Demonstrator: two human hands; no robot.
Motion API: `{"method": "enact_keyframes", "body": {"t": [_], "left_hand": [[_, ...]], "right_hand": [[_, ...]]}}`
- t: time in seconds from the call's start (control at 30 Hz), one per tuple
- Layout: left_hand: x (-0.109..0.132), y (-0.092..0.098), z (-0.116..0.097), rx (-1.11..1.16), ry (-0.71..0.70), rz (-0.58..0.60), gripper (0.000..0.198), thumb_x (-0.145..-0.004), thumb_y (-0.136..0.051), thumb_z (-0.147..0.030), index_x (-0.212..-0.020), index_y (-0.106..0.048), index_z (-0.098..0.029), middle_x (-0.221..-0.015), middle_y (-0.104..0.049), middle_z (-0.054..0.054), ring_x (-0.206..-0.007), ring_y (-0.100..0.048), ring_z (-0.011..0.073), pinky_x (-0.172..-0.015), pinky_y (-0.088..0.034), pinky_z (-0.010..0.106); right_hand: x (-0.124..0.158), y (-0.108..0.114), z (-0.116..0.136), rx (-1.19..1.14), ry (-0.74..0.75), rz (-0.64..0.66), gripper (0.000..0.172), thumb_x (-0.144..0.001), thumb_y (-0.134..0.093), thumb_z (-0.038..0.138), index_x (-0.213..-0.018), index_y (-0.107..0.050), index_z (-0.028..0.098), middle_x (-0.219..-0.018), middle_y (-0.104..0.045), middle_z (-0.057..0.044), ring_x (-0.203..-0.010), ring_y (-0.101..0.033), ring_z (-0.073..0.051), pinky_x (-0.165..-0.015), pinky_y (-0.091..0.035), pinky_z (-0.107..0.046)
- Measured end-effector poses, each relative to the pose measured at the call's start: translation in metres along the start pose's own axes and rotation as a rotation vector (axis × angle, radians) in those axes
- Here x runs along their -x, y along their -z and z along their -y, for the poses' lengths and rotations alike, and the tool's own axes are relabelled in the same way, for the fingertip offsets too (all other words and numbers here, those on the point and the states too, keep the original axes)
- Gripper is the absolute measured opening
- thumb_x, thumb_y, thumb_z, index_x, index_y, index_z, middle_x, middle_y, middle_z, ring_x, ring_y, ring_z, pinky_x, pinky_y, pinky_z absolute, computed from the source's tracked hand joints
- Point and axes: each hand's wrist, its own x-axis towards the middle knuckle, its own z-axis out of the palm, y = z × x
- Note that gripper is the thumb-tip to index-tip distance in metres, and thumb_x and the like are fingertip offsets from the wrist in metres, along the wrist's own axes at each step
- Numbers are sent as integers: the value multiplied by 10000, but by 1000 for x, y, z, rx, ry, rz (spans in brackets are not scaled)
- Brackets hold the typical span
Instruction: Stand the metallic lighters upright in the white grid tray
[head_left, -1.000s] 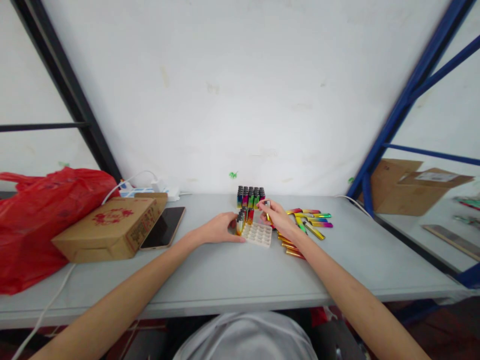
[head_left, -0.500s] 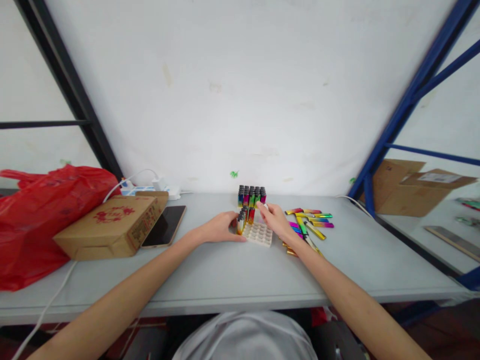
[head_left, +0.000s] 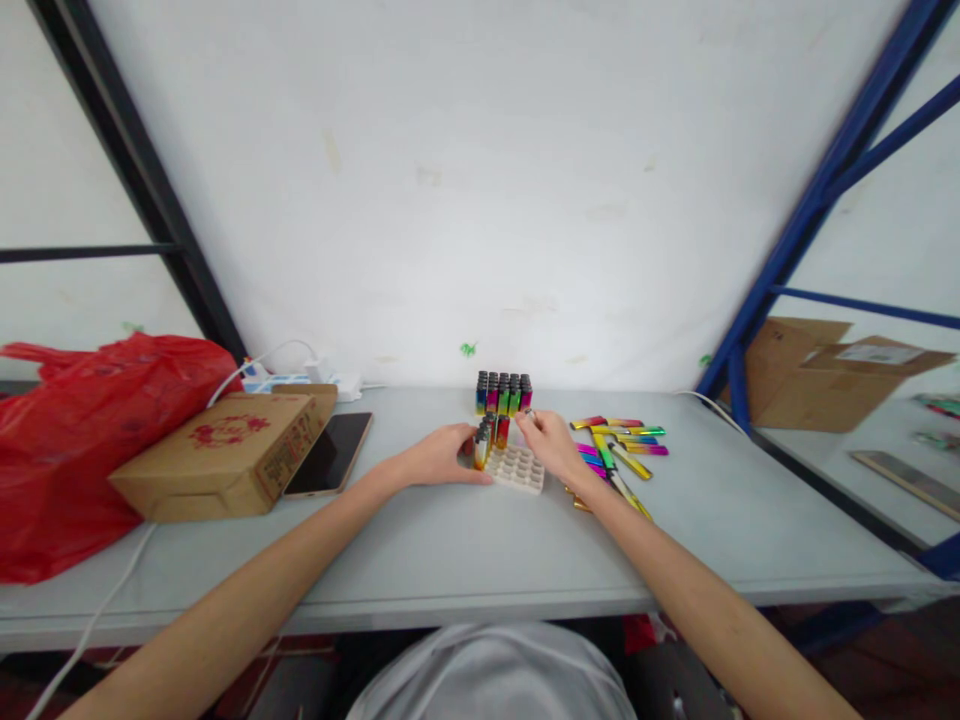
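Observation:
A white tray (head_left: 517,470) with rows of small holes lies on the table. Upright lighters (head_left: 484,440) stand along its left and back part, while the front right holes show bare. My left hand (head_left: 448,456) curves round the tray's left end, thumb along the front edge and fingers behind the lighters. Over the tray's back right part, my right hand (head_left: 549,442) is closed in a pinch on a lighter, mostly hidden by the fingers with only a small tip showing. Behind the tray stands a block of upright, dark-topped, colourful lighters (head_left: 504,393).
Loose shiny lighters (head_left: 619,447) lie in a pile right of my right hand. On the left are a cardboard box (head_left: 217,450), a phone (head_left: 330,455), a red plastic bag (head_left: 112,440) and a power strip (head_left: 345,386). An opened carton (head_left: 817,375) sits beyond the blue frame.
My right hand has shifted slightly, its fingers turning so a dark tip shows where a pale one showed before. My left hand and the tray stay in place.

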Motion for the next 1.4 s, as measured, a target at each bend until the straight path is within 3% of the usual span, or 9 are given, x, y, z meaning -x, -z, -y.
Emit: {"method": "enact_keyframes", "body": {"t": [0.1, 0.23, 0.37, 0.47, 0.57, 0.93, 1.17, 1.4], "left_hand": [[0, 0, 0, -6, -6, -3, 593, -698, -770, -714, -924, -612, -189, -892, -686, 47, -761, -624, 238, -665, -456, 323], [-1, 0, 2, -21, -10, 2, 612, -701, -760, -737, -929, -613, -189, -901, -690, 51, -769, -627, 240, -676, -458, 326], [-1, 0, 3, -13, -18, 16, 616, -716, -755, -732, -947, -613, -179, -910, -691, 60, -780, -631, 245, -679, -461, 328], [-1, 0, 3, 0, -24, 7, 600, -716, -768, -711, -949, -621, -177, -909, -693, 59, -775, -629, 239, -678, -463, 326], [-1, -1, 3, -5, -25, -6, 594, -706, -779, -704, -947, -631, -181, -900, -694, 52, -767, -626, 237, -681, -465, 328], [-1, -1, 4, 2, -29, 0, 595, -710, -787, -689, -988, -645, -183, -950, -708, 65, -812, -654, 260, -729, -487, 342], [-1, -2, 4, -4, -25, 6, 596, -713, -785, -693, -983, -638, -182, -955, -711, 67, -809, -652, 258, -723, -486, 344], [0, 0, 2, -13, -18, 4, 595, -704, -786, -697, -972, -633, -189, -968, -716, 68, -828, -660, 266, -736, -497, 347]], "right_hand": [[4, 4, 7, 8, 104, 2, 473, -977, -432, 590, -666, -418, 234, -581, -456, 39, -579, -433, -140, -578, -288, -276], [8, 10, 13, -43, 152, 121, 391, -1057, -351, 548, -829, -448, 245, -675, -560, 30, -598, -525, -154, -588, -350, -261], [6, 17, 16, 50, 274, 81, 431, -1068, -352, 550, -790, -454, 236, -773, -588, -13, -700, -552, -169, -653, -381, -270], [6, 21, 17, 183, 356, 124, 483, -1061, -401, 547, -699, -437, 229, -676, -529, 6, -653, -481, -158, -643, -329, -277], [7, 22, 17, 219, 342, 231, 504, -1053, -440, 559, -676, -461, 226, -592, -501, 30, -573, -425, -140, -600, -274, -279], [3, 17, 8, 245, 375, 291, 350, -1045, -554, 444, -801, -619, 201, -677, -615, 9, -579, -475, -136, -593, -260, -261], [2, 17, 6, 283, 311, 313, 297, -1040, -576, 410, -864, -698, 204, -710, -684, -16, -602, -542, -150, -595, -287, -259], [5, 16, 3, 491, 245, 290, 416, -971, -657, 533, -694, -702, 225, -645, -667, -36, -575, -552, -164, -571, -261, -281]]}}
